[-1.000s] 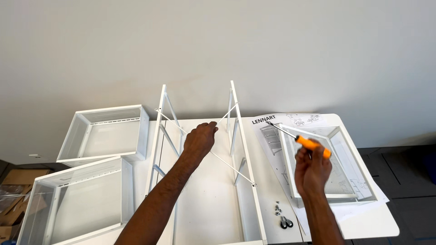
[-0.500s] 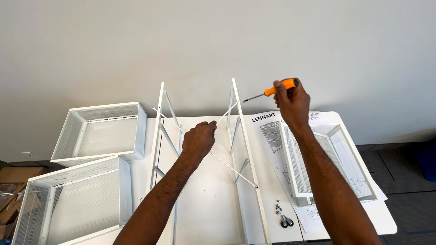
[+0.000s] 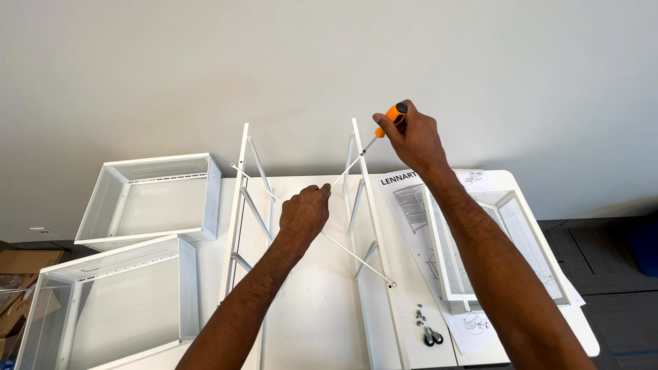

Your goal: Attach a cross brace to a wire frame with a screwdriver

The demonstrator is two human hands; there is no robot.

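Right hand (image 3: 417, 140) at one o'clock, fingers wrapped round orange screwdriver (image 3: 385, 127), tip at white frame (image 3: 363, 179); left hand (image 3: 303, 214) pinching crossed brace rod (image 3: 356, 255) to steady it.

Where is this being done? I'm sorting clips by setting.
Probably an office or spare room used for flat-pack assembly: a white table against a bare wall, dark carpet tiles, and cardboard boxes on the floor.

Orange-handled screwdriver (image 3: 384, 129) (tilted, tip down) meets the white frame's (image 3: 365, 179) crossed braces.
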